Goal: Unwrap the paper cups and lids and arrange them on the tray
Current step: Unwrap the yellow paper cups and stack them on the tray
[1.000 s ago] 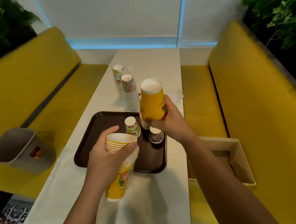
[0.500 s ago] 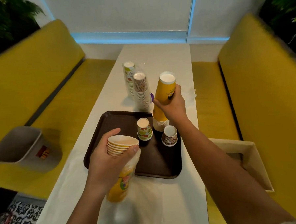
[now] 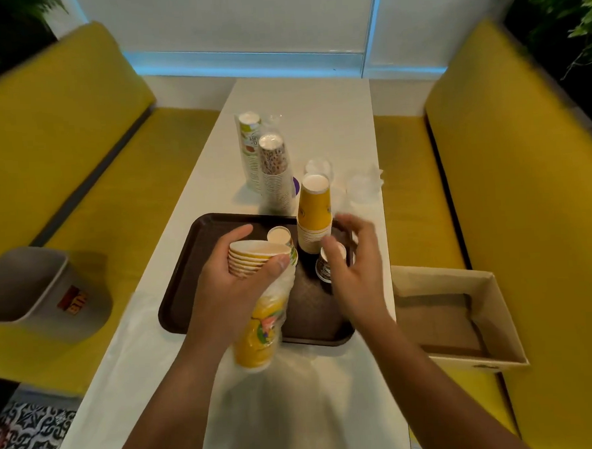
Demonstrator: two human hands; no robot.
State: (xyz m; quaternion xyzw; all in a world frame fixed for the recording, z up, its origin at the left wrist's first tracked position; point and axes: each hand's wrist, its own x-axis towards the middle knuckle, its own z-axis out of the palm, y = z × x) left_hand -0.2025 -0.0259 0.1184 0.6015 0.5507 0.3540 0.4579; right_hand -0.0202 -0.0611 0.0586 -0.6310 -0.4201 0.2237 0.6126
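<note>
Left hand: the left hand (image 3: 233,289) is wrapped round a nested stack of yellow paper cups half sheathed in clear plastic wrap (image 3: 257,305); the fingers are clamped on the stack just under the exposed rims, thumb on the far side. The grip appears chosen so that the bared rims stand free of the film while the wrapped lower part is steadied above the near edge of the tray.

Right hand: the right hand (image 3: 355,276) is seen empty, fingers spread and slightly curled, just beside the inverted stack and above the small patterned cup. It is blurred, so whether anything is touched cannot be told.

Tray: a dark brown rectangular plastic tray (image 3: 194,271) lies on the long white table (image 3: 302,114), kept near the body so both hands reach it.

Set down on tray: a tall inverted stack of yellow paper cups (image 3: 313,216) stands at the far edge, base up, probably for stability. A small white-and-green paper cup (image 3: 279,235) and a small brown-patterned paper cup (image 3: 326,270) stand in front of it.

Waiting beyond the tray: two wrapped sleeves of small printed cups (image 3: 267,164) and clear plastic lids (image 3: 363,186) are left on the table.

Beside the table: a grey waste bin (image 3: 30,286) and an open cardboard box (image 3: 464,318) rest on the yellow benches, judged handy for discarded wrapping.

Progress: judged partly done.
</note>
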